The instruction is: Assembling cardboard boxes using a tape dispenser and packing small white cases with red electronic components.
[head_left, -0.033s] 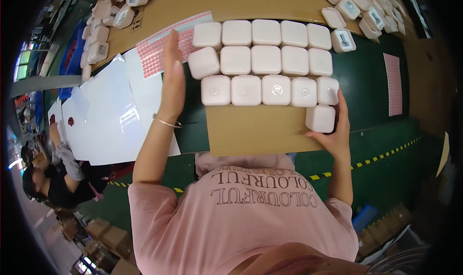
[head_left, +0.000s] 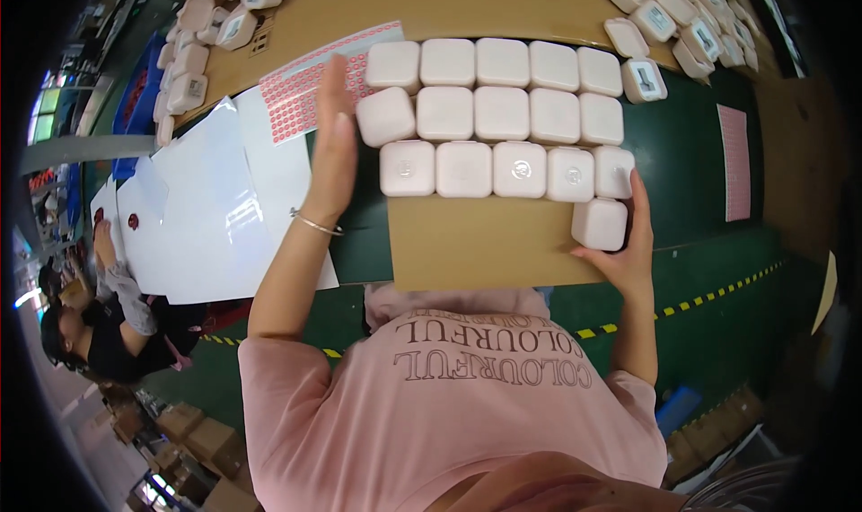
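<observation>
Three rows of pale pink square boxes [head_left: 501, 114] lie packed together on a brown cardboard sheet [head_left: 476, 243] over a green table [head_left: 691, 153]. My left hand [head_left: 332, 144] is flat with fingers straight, its edge against the tilted box [head_left: 386, 117] at the left end of the middle row. A thin bracelet sits on that wrist. My right hand [head_left: 628, 243] grips a single pink box [head_left: 600, 223] at the sheet's right edge, just below the front row's right end.
A sheet of red dot stickers [head_left: 296, 90] and white sheets [head_left: 206, 216] lie to the left. More pink boxes are piled at the far right [head_left: 664, 18] and far left [head_left: 197, 54]. A pink sheet [head_left: 736, 162] lies right. Another person [head_left: 108, 323] sits at the left.
</observation>
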The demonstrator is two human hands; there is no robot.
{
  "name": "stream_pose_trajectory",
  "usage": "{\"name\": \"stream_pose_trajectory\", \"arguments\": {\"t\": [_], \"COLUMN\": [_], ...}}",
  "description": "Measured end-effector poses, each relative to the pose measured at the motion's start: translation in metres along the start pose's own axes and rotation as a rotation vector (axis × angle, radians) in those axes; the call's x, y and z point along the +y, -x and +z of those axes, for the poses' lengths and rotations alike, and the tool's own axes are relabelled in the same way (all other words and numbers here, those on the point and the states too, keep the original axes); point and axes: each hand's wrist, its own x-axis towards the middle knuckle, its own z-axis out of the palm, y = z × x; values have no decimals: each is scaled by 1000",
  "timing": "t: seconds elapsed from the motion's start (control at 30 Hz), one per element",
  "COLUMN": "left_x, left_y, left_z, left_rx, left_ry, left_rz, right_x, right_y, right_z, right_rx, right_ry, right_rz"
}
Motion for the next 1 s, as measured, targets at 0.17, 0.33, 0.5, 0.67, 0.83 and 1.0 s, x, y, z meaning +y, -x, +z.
{"name": "stream_pose_trajectory", "arguments": {"t": [0.17, 0.33, 0.5, 0.67, 0.83, 1.0], "left_x": [-16, -16, 11, 23, 19, 35], "left_y": [-9, 1, 5, 28, 56, 30], "left_z": [3, -5, -49, -216, -403, -465], "left_rx": [-121, -154, -23, 617, 955, 923], "left_ry": [-83, -176, -480, -963, -1159, -1800], "left_rz": [98, 172, 267, 383, -11, -512], "right_x": [4, 10, 2, 10, 7, 44], "right_y": [0, 3, 11, 3, -19, -11], "right_z": [0, 11, -4, -5, 3, -18], "right_rx": [-38, -49, -42, -127, 116, 9], "right_ry": [82, -80, -11, -300, -475, -760], "right_rz": [-57, 26, 19, 9, 362, 223]}}
